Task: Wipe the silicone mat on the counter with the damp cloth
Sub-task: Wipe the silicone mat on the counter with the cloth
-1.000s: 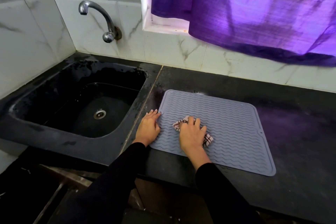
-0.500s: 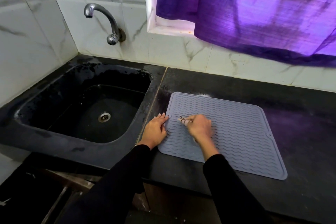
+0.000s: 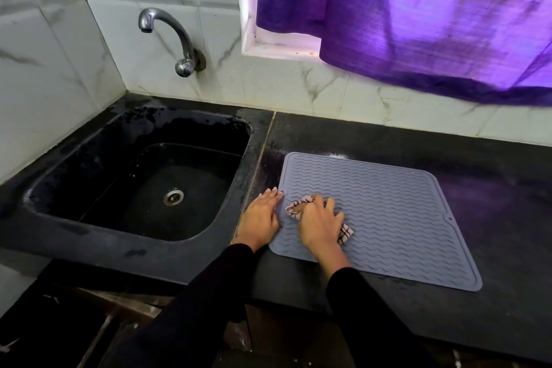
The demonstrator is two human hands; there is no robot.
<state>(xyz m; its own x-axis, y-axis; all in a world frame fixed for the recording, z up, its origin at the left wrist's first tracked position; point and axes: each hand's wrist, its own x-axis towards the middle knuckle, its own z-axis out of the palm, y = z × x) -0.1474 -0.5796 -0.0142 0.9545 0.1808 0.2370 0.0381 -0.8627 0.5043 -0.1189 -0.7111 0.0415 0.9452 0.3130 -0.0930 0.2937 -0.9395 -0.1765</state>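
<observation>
A grey silicone mat [image 3: 388,206] with wavy ridges lies flat on the black counter [image 3: 493,218], just right of the sink. My right hand [image 3: 319,224] presses a white cloth with dark checks [image 3: 346,234] onto the mat's left part; the cloth sticks out on both sides of the hand. My left hand [image 3: 261,218] lies flat with straight fingers at the mat's left edge, fingertips touching the edge near its small hole.
A black sink [image 3: 143,176] with a metal drain [image 3: 173,197] sits to the left, under a chrome tap [image 3: 176,39] on the tiled wall. A purple curtain [image 3: 418,15] hangs over the window behind the counter. The counter's front edge runs below the mat.
My right hand with the cloth slid up and left across the mat, then came back down and right. The left hand stayed at the mat's left edge.
</observation>
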